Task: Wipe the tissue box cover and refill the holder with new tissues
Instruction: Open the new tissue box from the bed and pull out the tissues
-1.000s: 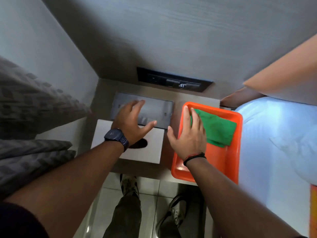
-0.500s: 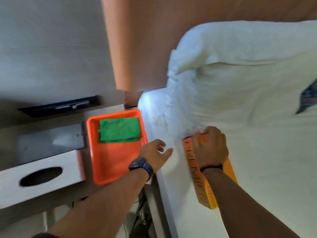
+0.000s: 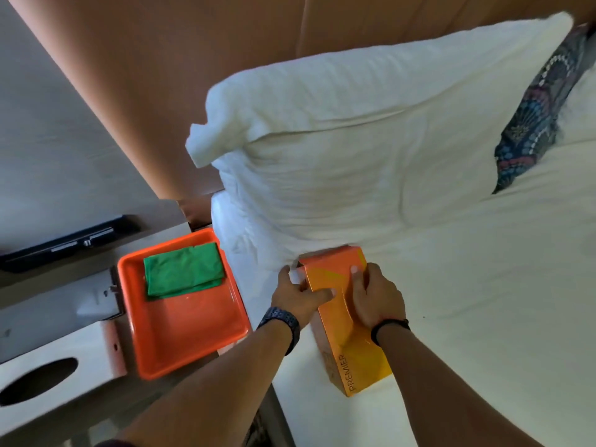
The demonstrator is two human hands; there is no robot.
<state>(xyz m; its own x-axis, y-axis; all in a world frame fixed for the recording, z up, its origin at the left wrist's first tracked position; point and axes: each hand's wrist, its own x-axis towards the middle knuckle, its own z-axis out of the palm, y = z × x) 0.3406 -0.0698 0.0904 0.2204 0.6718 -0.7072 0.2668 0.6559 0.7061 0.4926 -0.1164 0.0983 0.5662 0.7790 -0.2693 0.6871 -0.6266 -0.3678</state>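
An orange tissue box (image 3: pixel 354 350) printed "PREMIER" lies on the white bed (image 3: pixel 467 317). My right hand (image 3: pixel 375 296) presses down on its top. My left hand (image 3: pixel 298 293) grips its left side near the far end. The white tissue box cover (image 3: pixel 58 372) with a dark oval slot sits at the lower left on the bedside table. An orange tray (image 3: pixel 190 330) stands between cover and bed, with a folded green cloth (image 3: pixel 183 269) in its far half.
A white pillow (image 3: pixel 354 140) leans on the brown headboard (image 3: pixel 193 75) just behind the box. A patterned cushion (image 3: pixel 541 108) lies at the far right. A grey metal plate (image 3: pixel 64 304) lies beyond the cover. A black socket panel (image 3: pixel 64 241) sits in the wall.
The view has swung right from the bedside table to the bed. Both hands left the cover and tray; the right reached the orange tissue box first, and now the left grips it too.
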